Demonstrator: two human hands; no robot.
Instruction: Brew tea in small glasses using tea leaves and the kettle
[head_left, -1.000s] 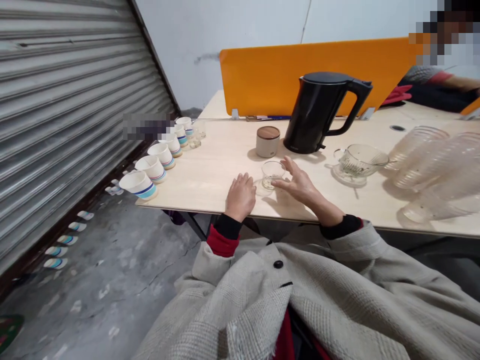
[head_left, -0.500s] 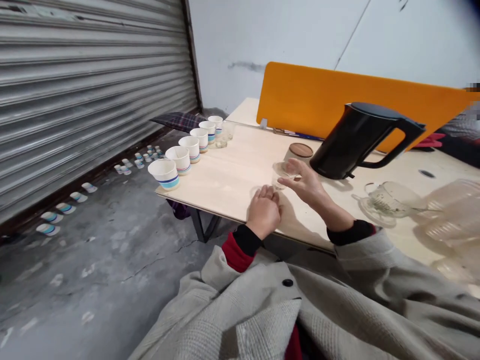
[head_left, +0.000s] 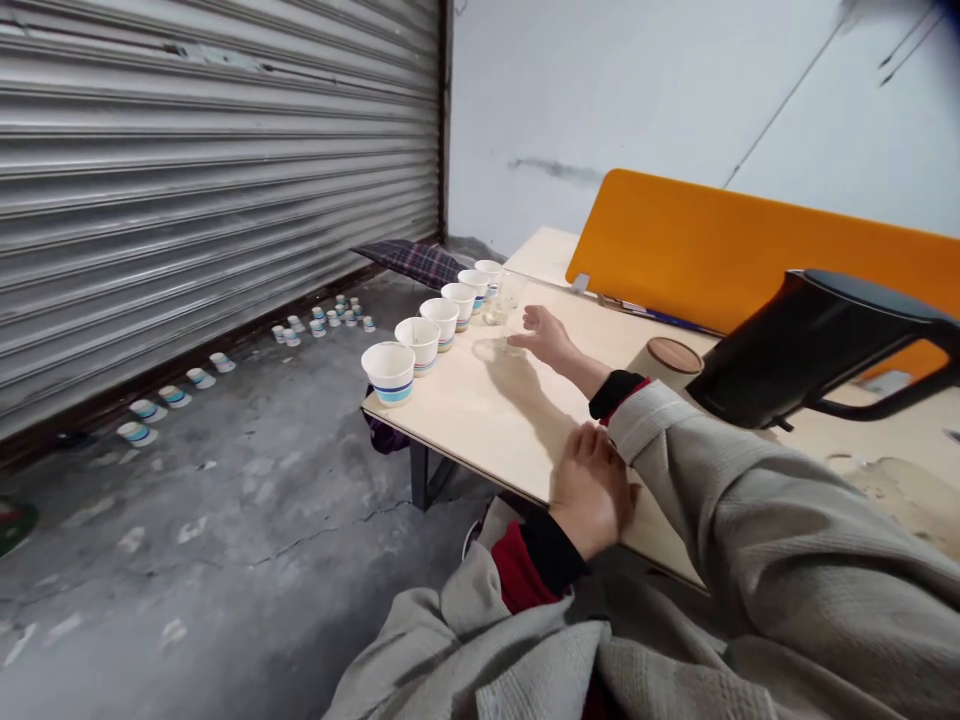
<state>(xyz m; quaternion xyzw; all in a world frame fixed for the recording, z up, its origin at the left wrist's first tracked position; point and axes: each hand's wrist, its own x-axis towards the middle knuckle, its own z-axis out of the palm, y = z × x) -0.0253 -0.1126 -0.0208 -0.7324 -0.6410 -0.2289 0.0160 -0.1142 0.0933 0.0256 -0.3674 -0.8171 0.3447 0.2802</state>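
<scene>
My right hand (head_left: 547,338) reaches over the table with thumb and fingers curved round a small clear cup (head_left: 513,346), which is faint and mostly hidden against the pale wood. Just beyond the fingertips stand two clear cups (head_left: 495,312), one behind the other. A row of white paper cups with blue bands, the nearest being the front paper cup (head_left: 388,374), runs along the table's left edge. My left hand (head_left: 592,485) rests at the front edge, below the right forearm, with its fingers loosely curled and nothing seen in them.
A black kettle (head_left: 817,350) stands at the right beside a wooden-lidded canister (head_left: 673,362). An orange divider (head_left: 750,245) crosses the table's back. A clear glass vessel (head_left: 892,490) is partly hidden by my sleeve. Several paper cups (head_left: 174,398) lie or stand on the floor by the shutter.
My right hand has carried the clear cup leftward and away from me, close to the two other clear cups. The view has turned to the right edge less, moving everything rightward; my left hand stays at the table edge.
</scene>
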